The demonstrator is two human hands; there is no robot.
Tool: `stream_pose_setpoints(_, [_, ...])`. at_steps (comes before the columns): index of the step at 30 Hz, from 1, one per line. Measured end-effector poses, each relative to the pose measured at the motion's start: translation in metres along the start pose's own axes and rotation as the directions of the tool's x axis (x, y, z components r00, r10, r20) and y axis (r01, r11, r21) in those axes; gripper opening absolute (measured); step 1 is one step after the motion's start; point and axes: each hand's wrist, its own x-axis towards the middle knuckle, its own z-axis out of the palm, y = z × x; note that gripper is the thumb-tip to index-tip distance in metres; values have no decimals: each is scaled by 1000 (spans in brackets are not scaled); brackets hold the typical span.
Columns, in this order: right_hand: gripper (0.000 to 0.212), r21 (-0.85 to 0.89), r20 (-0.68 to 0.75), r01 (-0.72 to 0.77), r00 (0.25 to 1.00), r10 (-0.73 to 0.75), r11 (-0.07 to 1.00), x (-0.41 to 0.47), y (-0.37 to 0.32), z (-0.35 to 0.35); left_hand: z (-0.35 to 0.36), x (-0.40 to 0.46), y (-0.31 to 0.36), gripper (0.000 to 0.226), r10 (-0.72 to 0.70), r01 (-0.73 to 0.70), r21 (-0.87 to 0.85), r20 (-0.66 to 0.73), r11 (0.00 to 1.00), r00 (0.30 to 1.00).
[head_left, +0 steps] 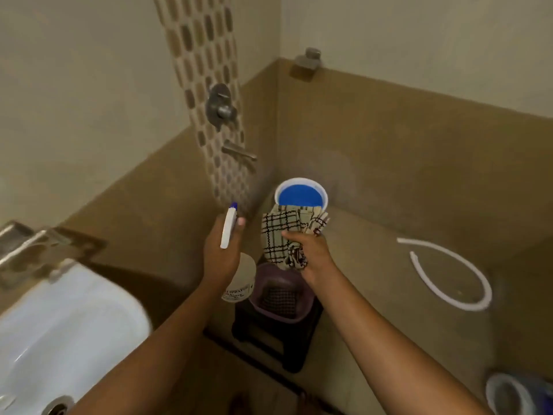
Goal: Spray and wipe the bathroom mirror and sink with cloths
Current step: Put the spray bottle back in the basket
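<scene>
Sink (59, 324) sits nearest, lower left. My left hand (221, 253) grips the spray bottle (236, 277); my right hand (311, 256) pinches the checked cloths (284, 235) above a basket (278, 292). Beyond: bucket (300, 196), hose (449, 274), brown tiled wall (419, 139).

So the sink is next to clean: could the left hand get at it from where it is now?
Probably yes. The sink lies just left of the left hand, with nothing between them, but that hand grips the spray bottle, so it could only spray, not wipe.
</scene>
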Motion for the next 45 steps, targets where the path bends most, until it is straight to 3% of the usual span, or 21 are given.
stream_pose_setpoints(7, [43, -48, -285, -16, 958, 2, 999, 2, 40, -42, 31, 3, -59, 38, 42, -67, 150, 162, 986, 986])
stream_pose_setpoints(14, [37, -73, -431, -71, 902, 33, 995, 14, 75, -83, 58, 10, -102, 34, -165, 126, 208, 180, 970, 970])
stream_pose_setpoints(25, [25, -84, -498, -217, 854, 148, 973, 71, 121, -124, 85, 10, -169, 30, -264, 158, 439, 192, 885, 945])
stream_pose_setpoints(28, [31, -62, -527, -276, 825, 204, 959, 87, 139, -129, 86, 3, -183, 21, -278, 149, 482, 208, 864, 938])
stream_pose_setpoints(36, [38, 49, -515, -426, 764, 388, 904, 131, 194, -134, 99, 11, -204, 23, -290, 125, 599, 188, 791, 938])
stream_pose_setpoints(45, [49, -58, -568, -590, 683, 459, 805, 180, 248, -143, 105, 4, -236, 23, -273, 60, 637, 240, 768, 932])
